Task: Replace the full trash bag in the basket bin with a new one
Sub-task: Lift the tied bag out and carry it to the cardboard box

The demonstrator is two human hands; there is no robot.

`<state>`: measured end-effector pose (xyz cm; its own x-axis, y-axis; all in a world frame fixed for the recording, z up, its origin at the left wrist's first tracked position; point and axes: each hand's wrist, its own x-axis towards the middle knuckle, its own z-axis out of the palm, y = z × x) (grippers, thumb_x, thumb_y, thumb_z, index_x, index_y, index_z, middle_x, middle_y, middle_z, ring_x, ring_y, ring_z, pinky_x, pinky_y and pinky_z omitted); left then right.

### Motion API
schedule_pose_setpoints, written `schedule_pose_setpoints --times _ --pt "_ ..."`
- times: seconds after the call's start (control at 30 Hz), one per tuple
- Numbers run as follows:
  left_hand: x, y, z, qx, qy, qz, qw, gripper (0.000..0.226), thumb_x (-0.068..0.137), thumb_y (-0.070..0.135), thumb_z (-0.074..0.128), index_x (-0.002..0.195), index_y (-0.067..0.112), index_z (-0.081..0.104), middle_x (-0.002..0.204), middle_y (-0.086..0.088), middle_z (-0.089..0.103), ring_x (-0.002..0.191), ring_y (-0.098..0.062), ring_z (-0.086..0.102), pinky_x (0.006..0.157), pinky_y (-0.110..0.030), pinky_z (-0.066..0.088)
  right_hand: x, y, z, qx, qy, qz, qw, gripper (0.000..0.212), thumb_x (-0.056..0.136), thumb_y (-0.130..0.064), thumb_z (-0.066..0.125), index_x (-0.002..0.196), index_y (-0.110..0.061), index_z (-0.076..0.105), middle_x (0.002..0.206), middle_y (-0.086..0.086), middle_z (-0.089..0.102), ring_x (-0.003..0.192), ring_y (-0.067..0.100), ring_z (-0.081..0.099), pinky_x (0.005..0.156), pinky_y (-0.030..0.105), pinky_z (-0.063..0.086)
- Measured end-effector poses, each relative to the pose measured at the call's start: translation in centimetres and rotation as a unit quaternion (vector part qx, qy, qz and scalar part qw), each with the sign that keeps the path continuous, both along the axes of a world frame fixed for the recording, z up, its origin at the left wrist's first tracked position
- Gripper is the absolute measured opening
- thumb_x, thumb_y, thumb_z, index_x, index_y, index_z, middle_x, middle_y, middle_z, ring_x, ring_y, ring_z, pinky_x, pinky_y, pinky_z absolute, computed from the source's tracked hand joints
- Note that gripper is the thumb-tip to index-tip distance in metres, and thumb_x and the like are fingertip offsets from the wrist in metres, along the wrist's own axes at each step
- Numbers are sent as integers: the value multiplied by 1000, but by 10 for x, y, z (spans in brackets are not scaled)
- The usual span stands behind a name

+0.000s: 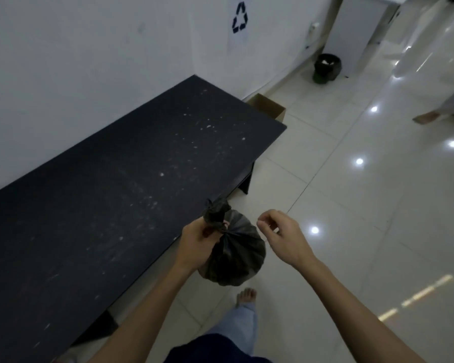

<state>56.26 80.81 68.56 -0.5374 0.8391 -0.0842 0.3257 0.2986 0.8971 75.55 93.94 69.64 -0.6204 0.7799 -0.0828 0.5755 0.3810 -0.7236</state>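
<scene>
Left hand [199,241] grips the tied neck of the full black trash bag [233,258]; bag hangs in the air below the fist, just off the dark tabletop [110,166] edge, above the tiled floor [351,205]. Right hand [281,235] just beside the bag, not touching, fingers loosely curled, holding nothing. Bin [326,68] far off by the wall.

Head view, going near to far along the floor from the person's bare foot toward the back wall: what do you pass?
Bare foot → tied black trash bag held by the left hand → open cardboard box → small black bin → recycling sign on the wall.
</scene>
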Motion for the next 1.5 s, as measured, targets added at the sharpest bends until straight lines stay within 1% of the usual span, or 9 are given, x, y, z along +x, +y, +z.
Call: schedule_pose_setpoints --times 0.2,0.37,0.53,0.77,0.87,1.0,1.17,1.3,1.5 --pt "6 154 -5 -23 -56 -11 998 14 88 22 72 94 11 77 84 -2 77 79 -17 73 73 -37 59 4 137 5 -27 -1 -38 999 11 97 -31 61 96 -22 66 91 -5 66 84 10 61 77 36 55" --pt "13 287 -18 -27 -143 13 989 32 81 40 75 89 9 78 78 -5 77 73 -23 75 79 -49 60 -1 258 -16 -37 4 -51 998 9 96 -25 61 97 -18 67 90 -2 66 84 15 61 78 40 55" --pt "16 414 -38 -19 -172 43 984 9 87 26 74 90 20 80 79 -8 77 71 -24 75 77 -48 62 -1 387 -47 -53 10 -43 998 5 92 -21 64 95 -18 68 90 -3 67 83 14 61 78 41 55" --pt "18 574 -36 -32 -213 127 968 13 85 33 74 93 25 80 76 -9 76 74 -24 73 81 -45 59 -17 580 -48 -56 -9 13 998 4 93 -19 63 94 -21 66 88 -4 66 83 15 61 76 40 54" --pt "9 635 -35 -31 -206 159 965 23 82 41 74 89 20 80 74 -7 75 75 -23 73 80 -46 58 -42 654 -44 -70 -16 37 997 6 94 -20 62 95 -23 67 89 -6 66 84 12 61 74 36 54" --pt "-17 721 -46 -22 -223 202 953 23 88 27 73 87 5 77 71 -11 74 69 -21 71 78 -45 57 -85 751 -57 -71 -36 66 995 6 95 -22 62 94 -24 67 89 -7 65 84 8 61 70 27 51" --pt "-78 825 -94 -54 -224 212 950 24 87 35 72 89 12 77 74 -1 76 81 -17 73 83 -39 58 -159 869 -94 -65 -73 112 989 5 95 -19 61 93 -21 66 87 -3 64 82 10 59 67 23 45" --pt "-138 905 -140 -94 -244 211 942 26 89 36 70 97 12 75 85 -1 77 87 -12 73 82 -43 60 -226 951 -136 -93 -98 108 985 6 95 -19 60 93 -19 66 88 0 66 80 9 59 67 22 46" --pt "-225 1016 -218 -130 -217 220 942 26 92 35 67 91 10 72 78 3 73 79 -6 69 74 -21 53 -319 1060 -223 -134 -132 109 976 9 98 -22 59 98 -16 67 90 -1 65 78 8 59 65 19 45"
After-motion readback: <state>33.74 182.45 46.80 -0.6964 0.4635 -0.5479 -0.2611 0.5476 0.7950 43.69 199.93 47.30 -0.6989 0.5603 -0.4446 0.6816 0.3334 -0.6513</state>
